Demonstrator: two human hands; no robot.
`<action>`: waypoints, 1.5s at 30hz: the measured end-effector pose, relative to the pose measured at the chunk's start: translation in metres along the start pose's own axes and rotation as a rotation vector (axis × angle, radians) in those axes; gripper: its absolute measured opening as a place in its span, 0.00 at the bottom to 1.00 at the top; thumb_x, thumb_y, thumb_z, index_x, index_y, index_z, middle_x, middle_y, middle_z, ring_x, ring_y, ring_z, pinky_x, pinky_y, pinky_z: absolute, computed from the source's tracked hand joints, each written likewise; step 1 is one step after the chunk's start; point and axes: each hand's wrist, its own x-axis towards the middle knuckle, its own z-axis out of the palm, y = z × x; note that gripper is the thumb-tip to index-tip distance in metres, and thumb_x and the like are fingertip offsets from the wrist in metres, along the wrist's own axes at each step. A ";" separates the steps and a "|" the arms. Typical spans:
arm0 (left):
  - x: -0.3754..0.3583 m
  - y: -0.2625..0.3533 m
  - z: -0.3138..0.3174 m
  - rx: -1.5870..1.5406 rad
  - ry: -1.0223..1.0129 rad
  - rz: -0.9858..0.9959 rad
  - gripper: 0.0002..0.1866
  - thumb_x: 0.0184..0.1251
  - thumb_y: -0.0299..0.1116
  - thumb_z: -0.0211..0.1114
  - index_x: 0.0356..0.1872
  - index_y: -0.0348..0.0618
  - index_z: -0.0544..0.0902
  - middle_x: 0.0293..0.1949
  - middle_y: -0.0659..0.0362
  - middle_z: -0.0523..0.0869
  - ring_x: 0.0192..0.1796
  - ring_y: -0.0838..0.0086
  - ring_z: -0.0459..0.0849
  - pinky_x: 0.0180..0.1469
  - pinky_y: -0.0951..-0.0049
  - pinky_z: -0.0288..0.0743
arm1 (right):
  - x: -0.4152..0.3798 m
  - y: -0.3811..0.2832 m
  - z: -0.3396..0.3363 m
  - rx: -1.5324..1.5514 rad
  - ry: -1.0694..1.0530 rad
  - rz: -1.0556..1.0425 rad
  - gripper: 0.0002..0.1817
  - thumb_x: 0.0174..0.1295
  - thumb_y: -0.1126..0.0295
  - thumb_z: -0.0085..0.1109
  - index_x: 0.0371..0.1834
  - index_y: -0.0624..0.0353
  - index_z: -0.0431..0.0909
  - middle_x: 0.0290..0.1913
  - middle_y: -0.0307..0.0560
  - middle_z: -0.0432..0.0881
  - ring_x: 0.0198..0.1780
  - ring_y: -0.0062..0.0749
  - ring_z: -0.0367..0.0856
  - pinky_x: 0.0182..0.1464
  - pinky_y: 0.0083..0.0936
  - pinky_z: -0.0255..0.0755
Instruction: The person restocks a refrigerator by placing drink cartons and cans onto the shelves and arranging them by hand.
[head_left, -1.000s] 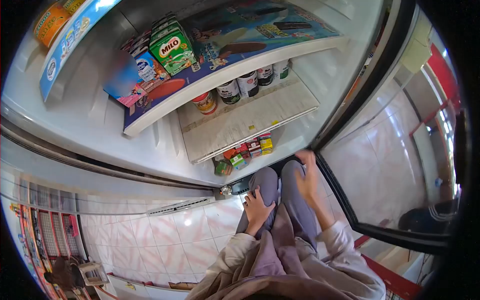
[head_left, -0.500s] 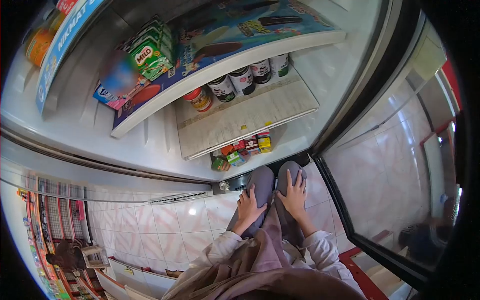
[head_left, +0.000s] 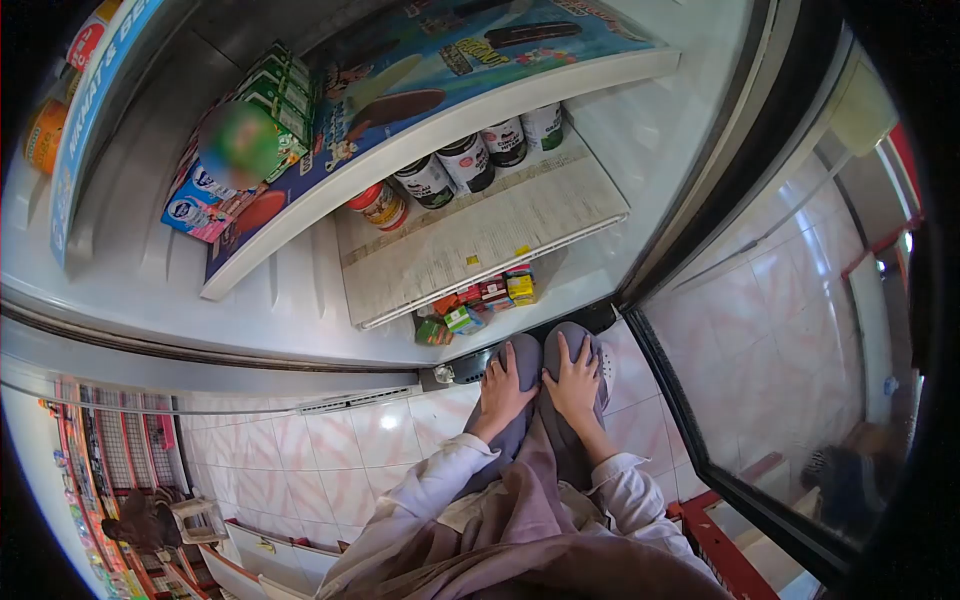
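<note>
My left hand [head_left: 504, 393] rests on my left knee, fingers spread and holding nothing. On the other knee lies my right hand [head_left: 573, 385], also spread and empty. In front of them is an open refrigerator. Its middle shelf [head_left: 480, 225] bears dark jars [head_left: 465, 163] and a red-lidded jar [head_left: 379, 206]. Small cartons [head_left: 490, 293] stand on the cabinet's bottom, just beyond my knees. The upper shelf [head_left: 440, 118] holds green packs [head_left: 282, 95] and blue-pink cartons [head_left: 200, 205].
The open glass door [head_left: 690, 440] stands at the right. Orange containers [head_left: 45, 135] sit at the upper left. Store racks [head_left: 120, 440] are at the lower left, beside a brown figure or object that I cannot make out. Tiled floor [head_left: 330, 440] lies around my legs.
The view has shifted slightly, so the shelves appear further left. My left hand has slid a little forward on the knee, and my right hand has shifted slightly inward. Both knees appear closer together.
</note>
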 end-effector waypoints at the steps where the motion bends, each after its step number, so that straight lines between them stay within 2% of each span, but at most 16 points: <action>1: 0.005 0.002 0.002 -0.005 0.015 0.000 0.58 0.53 0.56 0.74 0.78 0.43 0.48 0.61 0.32 0.71 0.62 0.42 0.74 0.61 0.47 0.73 | 0.001 -0.001 -0.001 -0.001 -0.005 0.004 0.48 0.56 0.48 0.67 0.79 0.31 0.51 0.78 0.65 0.50 0.68 0.77 0.62 0.60 0.62 0.70; 4: 0.015 0.004 0.009 -0.020 0.053 0.004 0.56 0.54 0.55 0.73 0.77 0.41 0.51 0.60 0.33 0.72 0.61 0.41 0.75 0.59 0.47 0.75 | 0.001 -0.001 -0.002 -0.004 0.025 -0.003 0.48 0.55 0.52 0.69 0.79 0.31 0.52 0.77 0.64 0.51 0.67 0.75 0.64 0.60 0.61 0.71; 6: 0.020 0.006 0.011 -0.024 0.067 0.017 0.55 0.55 0.55 0.72 0.77 0.41 0.52 0.60 0.34 0.73 0.61 0.42 0.75 0.59 0.48 0.75 | 0.002 0.000 -0.003 0.009 0.018 -0.004 0.48 0.54 0.50 0.69 0.79 0.31 0.53 0.77 0.64 0.51 0.68 0.76 0.63 0.60 0.62 0.70; 9: 0.020 0.008 0.011 0.023 0.060 0.033 0.51 0.58 0.57 0.69 0.77 0.44 0.54 0.60 0.32 0.74 0.60 0.43 0.76 0.62 0.49 0.73 | 0.003 0.002 -0.004 0.022 0.005 0.005 0.49 0.54 0.49 0.69 0.79 0.30 0.53 0.77 0.64 0.51 0.69 0.76 0.62 0.60 0.62 0.70; 15: 0.023 0.013 0.010 0.137 0.036 0.078 0.47 0.61 0.54 0.68 0.78 0.58 0.54 0.63 0.30 0.70 0.60 0.41 0.77 0.61 0.49 0.72 | 0.005 0.000 -0.007 0.053 -0.025 0.031 0.49 0.53 0.49 0.70 0.78 0.31 0.53 0.78 0.63 0.51 0.69 0.75 0.62 0.62 0.61 0.69; 18: 0.025 0.015 0.010 0.152 0.009 0.080 0.45 0.62 0.53 0.67 0.77 0.57 0.55 0.64 0.29 0.69 0.59 0.41 0.77 0.59 0.46 0.74 | 0.005 -0.001 -0.007 0.058 -0.019 0.038 0.49 0.53 0.50 0.71 0.78 0.31 0.54 0.78 0.63 0.51 0.69 0.75 0.62 0.62 0.61 0.68; 21: 0.026 0.013 0.015 0.215 0.039 0.117 0.43 0.62 0.52 0.67 0.76 0.56 0.57 0.63 0.29 0.70 0.55 0.41 0.78 0.51 0.44 0.78 | 0.005 -0.002 -0.006 0.054 -0.015 0.044 0.49 0.52 0.50 0.71 0.78 0.31 0.54 0.78 0.62 0.51 0.69 0.74 0.62 0.63 0.60 0.68; 24: 0.029 0.012 0.022 0.275 0.137 0.164 0.40 0.62 0.53 0.66 0.74 0.58 0.60 0.60 0.29 0.72 0.47 0.41 0.81 0.37 0.43 0.81 | 0.006 -0.004 -0.007 0.046 -0.019 0.047 0.48 0.52 0.50 0.71 0.78 0.31 0.54 0.77 0.62 0.52 0.69 0.74 0.62 0.62 0.60 0.68; 27: 0.031 0.018 0.026 0.458 0.021 0.143 0.38 0.63 0.52 0.65 0.73 0.63 0.61 0.56 0.28 0.72 0.41 0.40 0.83 0.29 0.45 0.80 | 0.006 -0.004 -0.008 0.042 -0.014 0.047 0.48 0.52 0.51 0.71 0.77 0.30 0.55 0.77 0.62 0.53 0.69 0.73 0.63 0.62 0.59 0.69; 30: 0.033 0.018 0.039 0.623 0.141 0.158 0.34 0.64 0.51 0.63 0.71 0.66 0.63 0.52 0.29 0.73 0.34 0.43 0.82 0.18 0.46 0.76 | 0.005 -0.004 -0.007 0.039 -0.007 0.047 0.49 0.52 0.51 0.71 0.77 0.30 0.55 0.77 0.62 0.53 0.68 0.72 0.63 0.62 0.59 0.69; 36: 0.036 0.016 0.039 0.557 0.062 0.143 0.27 0.67 0.48 0.60 0.67 0.68 0.66 0.50 0.29 0.74 0.32 0.43 0.82 0.18 0.44 0.76 | 0.004 -0.005 -0.006 0.038 0.003 0.053 0.48 0.52 0.51 0.71 0.77 0.31 0.55 0.77 0.62 0.53 0.68 0.72 0.63 0.61 0.60 0.70; 45: 0.038 0.019 0.039 0.568 0.094 0.116 0.20 0.69 0.44 0.58 0.61 0.73 0.71 0.50 0.30 0.74 0.33 0.42 0.84 0.22 0.43 0.79 | 0.004 -0.003 -0.006 0.029 0.012 0.043 0.48 0.52 0.51 0.71 0.77 0.31 0.55 0.76 0.61 0.53 0.69 0.72 0.63 0.59 0.60 0.71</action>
